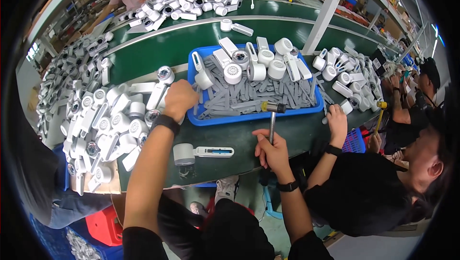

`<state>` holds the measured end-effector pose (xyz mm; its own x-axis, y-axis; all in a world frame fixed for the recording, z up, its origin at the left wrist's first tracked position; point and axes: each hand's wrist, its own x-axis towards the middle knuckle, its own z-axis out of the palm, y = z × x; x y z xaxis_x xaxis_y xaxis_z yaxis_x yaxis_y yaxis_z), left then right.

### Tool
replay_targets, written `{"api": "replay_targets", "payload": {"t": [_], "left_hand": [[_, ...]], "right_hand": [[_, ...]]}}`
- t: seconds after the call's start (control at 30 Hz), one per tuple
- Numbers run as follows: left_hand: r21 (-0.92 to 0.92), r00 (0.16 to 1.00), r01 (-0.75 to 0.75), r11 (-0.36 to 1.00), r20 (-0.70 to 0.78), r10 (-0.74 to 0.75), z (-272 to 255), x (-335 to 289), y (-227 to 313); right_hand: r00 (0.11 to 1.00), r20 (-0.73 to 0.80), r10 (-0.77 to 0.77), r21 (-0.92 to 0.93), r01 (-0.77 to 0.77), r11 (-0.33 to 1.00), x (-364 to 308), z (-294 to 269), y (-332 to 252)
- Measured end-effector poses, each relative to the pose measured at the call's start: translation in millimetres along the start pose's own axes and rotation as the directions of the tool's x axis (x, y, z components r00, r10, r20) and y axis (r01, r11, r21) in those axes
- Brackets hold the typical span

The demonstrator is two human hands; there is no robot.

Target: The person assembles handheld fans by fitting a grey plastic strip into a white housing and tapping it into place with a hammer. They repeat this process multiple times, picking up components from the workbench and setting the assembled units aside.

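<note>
My left hand is curled at the right edge of a heap of white handheld devices. These have drum-shaped, grilled heads and stick handles, like small fans. Its fingertips are hidden, so what they hold cannot be made out; one white device lies right beside it. In my right hand is a small hammer, upright, its yellow and black head above the fist. Between my forearms, near the bench edge, a single white device lies on its side, its handle showing a blue strip in a slot.
A blue tray holds grey plastic strips, with several white devices on top. More devices are piled on the far green belt and at right. A co-worker's hand rests on the bench at right; another person's yellow-headed hammer is beyond.
</note>
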<state>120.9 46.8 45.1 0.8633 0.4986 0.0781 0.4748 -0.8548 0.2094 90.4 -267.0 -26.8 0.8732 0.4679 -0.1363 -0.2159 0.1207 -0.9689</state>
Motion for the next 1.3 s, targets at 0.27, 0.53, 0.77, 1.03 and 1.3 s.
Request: {"api": "replay_targets", "payload": {"t": [0.27, 0.53, 0.77, 1.03, 1.3], "left_hand": [[-0.932, 0.910, 0.339, 0.129, 0.360, 0.208, -37.2, -137.4, -1.1], [-0.815, 0.995, -0.085, 0.574, -0.105, -0.001, -3.1, -183.9, -40.4], [-0.380, 0.832, -0.489, 0.785, -0.475, 0.288, 28.5, -184.3, -58.2], [-0.440, 0.851, -0.466, 0.767, -0.460, 0.253, 30.9, -182.8, -59.0], [-0.282, 0.727, -0.644, 0.711, -0.514, 0.455, 31.9, -166.7, -64.6]], "right_hand": [[0.997, 0.045, -0.059, -0.020, 0.060, 0.998, -35.6, 68.2, -45.9], [0.983, -0.101, -0.155, -0.195, 0.133, 0.972, -27.0, 81.9, -38.5], [0.999, -0.034, 0.011, -0.330, -0.022, 0.944, -22.5, 86.0, -17.3], [0.993, -0.015, 0.117, -0.411, -0.113, 0.904, -16.1, 86.8, -23.1], [0.983, -0.011, 0.181, -0.549, -0.157, 0.821, 3.7, 90.5, -35.4]]}}
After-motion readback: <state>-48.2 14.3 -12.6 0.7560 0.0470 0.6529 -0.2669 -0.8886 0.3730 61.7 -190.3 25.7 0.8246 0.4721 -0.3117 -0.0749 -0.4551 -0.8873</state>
